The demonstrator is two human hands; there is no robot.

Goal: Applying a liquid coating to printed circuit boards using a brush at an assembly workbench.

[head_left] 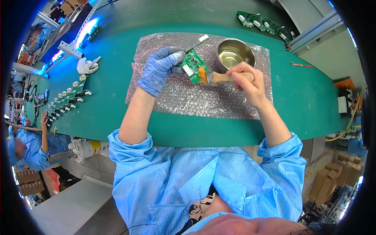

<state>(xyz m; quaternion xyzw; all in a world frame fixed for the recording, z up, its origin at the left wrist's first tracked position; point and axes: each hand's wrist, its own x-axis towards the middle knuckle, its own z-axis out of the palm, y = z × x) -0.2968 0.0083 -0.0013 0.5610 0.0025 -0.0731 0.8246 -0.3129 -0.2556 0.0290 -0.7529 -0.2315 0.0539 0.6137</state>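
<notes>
My left hand [160,68], in a blue-grey knit glove, grips a green circuit board [192,62] by its left edge and holds it tilted above the bubble wrap [176,102]. A lead with a white connector [203,38] sticks up from the board. In my bare right hand [248,83] is a brush [221,77] with a wooden handle, a metal band and orange-brown bristles. Its bristles meet the lower right part of the board. Just beyond my right hand stands a round metal bowl [219,51] with clear yellowish liquid in it.
Rows of circuit boards [68,96] stand on the green table [188,131] at left, near a white glove [87,65]. More boards [264,24] lie at the back right. A red-handled tool [301,65] lies at right. Another person's hand [44,120] is at the far left.
</notes>
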